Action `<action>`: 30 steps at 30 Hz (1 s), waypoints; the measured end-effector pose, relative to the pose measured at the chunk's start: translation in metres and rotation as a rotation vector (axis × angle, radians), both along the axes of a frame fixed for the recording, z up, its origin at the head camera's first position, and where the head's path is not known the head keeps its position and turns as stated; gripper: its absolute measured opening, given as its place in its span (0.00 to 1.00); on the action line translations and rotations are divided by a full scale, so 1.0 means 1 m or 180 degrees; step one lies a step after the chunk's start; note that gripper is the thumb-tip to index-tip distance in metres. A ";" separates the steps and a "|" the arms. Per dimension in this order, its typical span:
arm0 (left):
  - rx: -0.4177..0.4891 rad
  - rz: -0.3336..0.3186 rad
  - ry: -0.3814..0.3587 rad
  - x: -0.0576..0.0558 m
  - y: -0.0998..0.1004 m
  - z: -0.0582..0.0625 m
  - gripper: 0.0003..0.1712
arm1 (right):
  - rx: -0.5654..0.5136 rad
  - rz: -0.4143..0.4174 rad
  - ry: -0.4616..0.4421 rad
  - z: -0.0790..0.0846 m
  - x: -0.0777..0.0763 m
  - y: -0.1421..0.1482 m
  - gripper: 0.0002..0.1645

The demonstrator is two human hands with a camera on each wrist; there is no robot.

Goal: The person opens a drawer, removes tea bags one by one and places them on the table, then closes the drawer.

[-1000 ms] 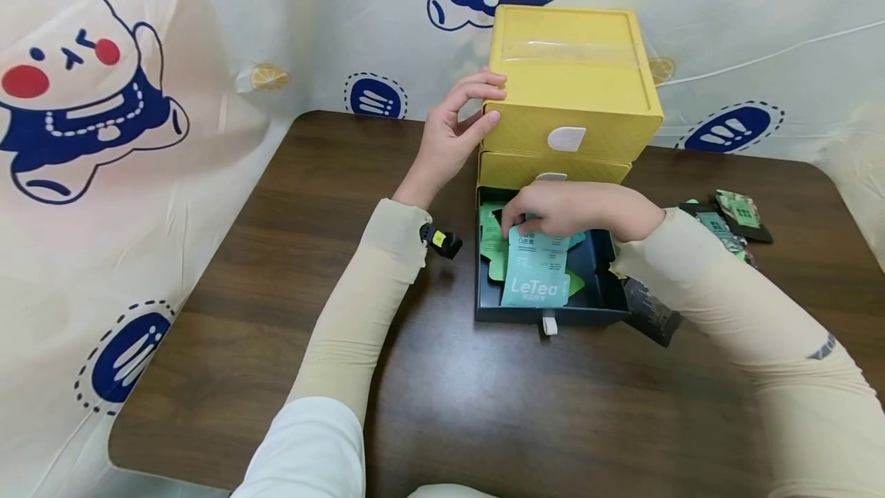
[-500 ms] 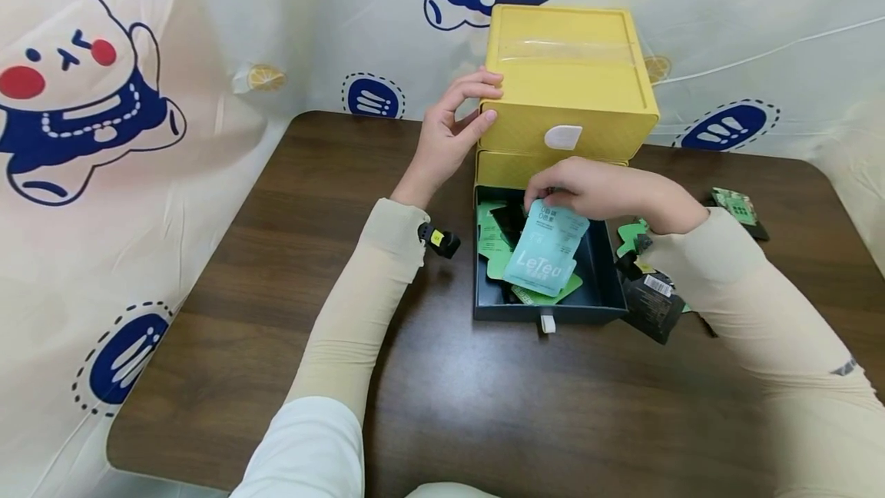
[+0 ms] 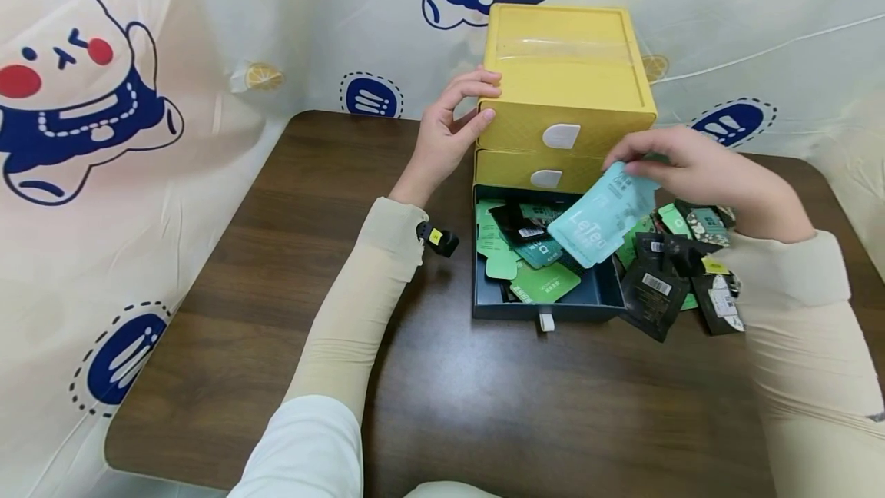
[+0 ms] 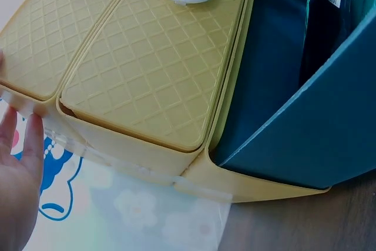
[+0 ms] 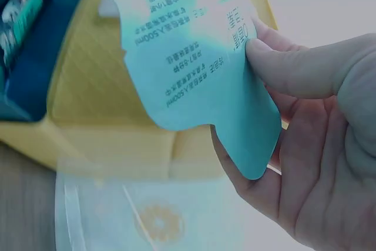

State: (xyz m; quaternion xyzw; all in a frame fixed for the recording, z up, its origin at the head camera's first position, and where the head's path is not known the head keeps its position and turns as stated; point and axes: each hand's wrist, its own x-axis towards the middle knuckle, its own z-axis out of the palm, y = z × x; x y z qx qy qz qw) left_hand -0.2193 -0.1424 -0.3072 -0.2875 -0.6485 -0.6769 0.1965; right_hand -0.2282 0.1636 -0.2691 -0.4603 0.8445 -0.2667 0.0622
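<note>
In the head view, my right hand (image 3: 698, 164) pinches a light-blue LeTea tea packet (image 3: 604, 214) between thumb and fingers, above the right side of a pulled-out dark blue drawer (image 3: 598, 298). The right wrist view shows the thumb across the packet (image 5: 176, 63), its printed side in view. My left hand (image 3: 449, 133) rests against the left front corner of the yellow drawer box (image 3: 563, 68). Its fairly straight fingers (image 4: 35, 139) touch the box's side in the left wrist view. Green, teal and black tea packets (image 3: 546, 283) lie in the drawer.
Right of the drawer, several black and green packets (image 3: 653, 298) lie in a loose pile, partly behind my right wrist. Two closed drawers with white tabs (image 3: 561, 135) stand above the pulled-out one. Patterned curtain (image 3: 373, 21) hangs behind the brown table (image 3: 332, 175).
My right hand has lifted the light-blue packet from the drawer and carried it to the right. More packets in the drawer and beside it are now uncovered. The left hand stays on the box.
</note>
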 end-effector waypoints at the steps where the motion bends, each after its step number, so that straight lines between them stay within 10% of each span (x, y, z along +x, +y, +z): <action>1: -0.0006 0.0002 0.0004 0.000 0.000 0.000 0.11 | -0.0003 -0.0126 0.0034 0.000 0.001 0.006 0.14; 17: -0.0038 -0.0047 0.0058 -0.001 -0.001 -0.002 0.11 | -0.0941 -0.2025 -0.0609 -0.055 0.020 0.120 0.12; 30: -0.0043 -0.0006 0.0075 0.000 -0.001 -0.002 0.11 | -0.1392 -0.3299 -0.2004 -0.108 0.026 0.159 0.10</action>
